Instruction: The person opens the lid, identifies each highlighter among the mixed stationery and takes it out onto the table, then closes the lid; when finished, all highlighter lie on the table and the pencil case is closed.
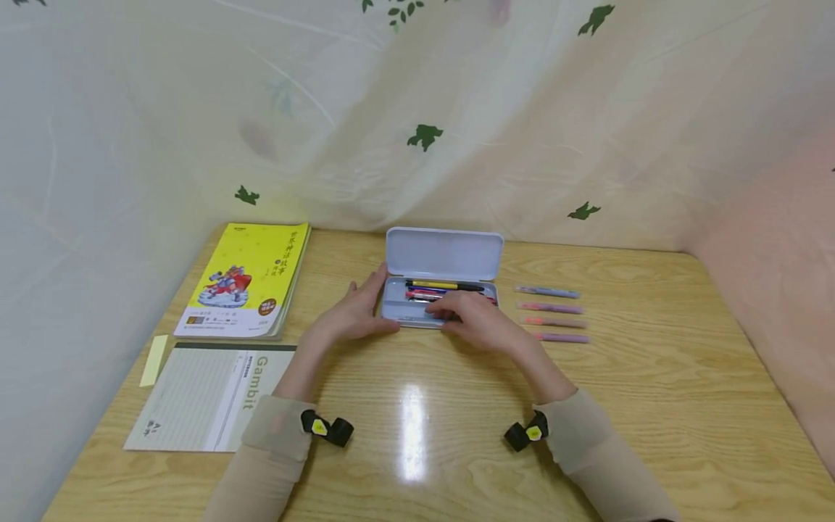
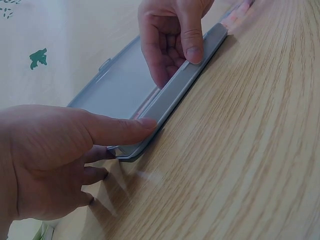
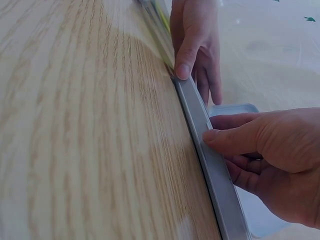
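A pale blue pencil case [image 1: 444, 255] stands at the back middle of the table, its lid tipped up. Inside lie several pens, among them a yellow and black pen [image 1: 443, 285]. My left hand [image 1: 352, 313] spans the case's left end; its thumb [image 2: 125, 131] presses the front corner and the fingers stretch along the side. My right hand [image 1: 479, 319] straddles the case's front wall [image 3: 205, 155]. Its thumb [image 3: 232, 139] lies on the outside and its curled fingers reach inside. In neither wrist view does a pen show in that hand.
Several pens in pale plastic [image 1: 554, 308] lie in a row right of the case. On the left are a thick yellow book [image 1: 251, 283], a notebook [image 1: 196, 406] and a yellow paper strip [image 1: 154, 360]. A white curtain [image 1: 326, 145] hangs behind the table [image 1: 652, 406].
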Action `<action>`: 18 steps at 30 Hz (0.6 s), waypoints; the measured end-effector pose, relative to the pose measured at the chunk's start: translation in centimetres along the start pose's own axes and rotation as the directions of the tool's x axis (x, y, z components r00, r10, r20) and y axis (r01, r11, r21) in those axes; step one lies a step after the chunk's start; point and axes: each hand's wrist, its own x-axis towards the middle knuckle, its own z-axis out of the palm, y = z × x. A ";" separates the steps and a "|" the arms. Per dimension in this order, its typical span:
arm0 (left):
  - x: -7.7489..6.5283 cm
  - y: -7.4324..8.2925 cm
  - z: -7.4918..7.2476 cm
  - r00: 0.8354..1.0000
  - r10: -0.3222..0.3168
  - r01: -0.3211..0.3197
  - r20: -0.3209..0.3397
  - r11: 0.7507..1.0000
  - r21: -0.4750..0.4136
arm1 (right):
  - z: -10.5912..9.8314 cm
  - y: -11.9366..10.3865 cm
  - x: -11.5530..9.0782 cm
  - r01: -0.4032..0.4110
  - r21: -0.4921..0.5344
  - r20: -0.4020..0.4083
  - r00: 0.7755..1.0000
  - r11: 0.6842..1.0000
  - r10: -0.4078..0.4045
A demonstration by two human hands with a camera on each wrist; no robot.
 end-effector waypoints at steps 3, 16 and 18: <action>-0.1 0.1 0.0 1.000 -0.001 0.001 0.000 1.000 -0.004 | 0.1 0.1 0.0 -0.009 0.011 0.002 1.000 1.000 0.009; 0.0 0.0 0.1 1.000 -0.009 0.009 0.000 1.000 -0.010 | 0.1 0.2 0.1 -0.024 0.064 -0.001 1.000 0.998 0.024; 0.1 -0.1 0.1 1.000 -0.006 0.006 -0.002 1.000 -0.006 | 0.1 0.2 0.1 -0.019 0.068 -0.005 1.000 0.998 0.019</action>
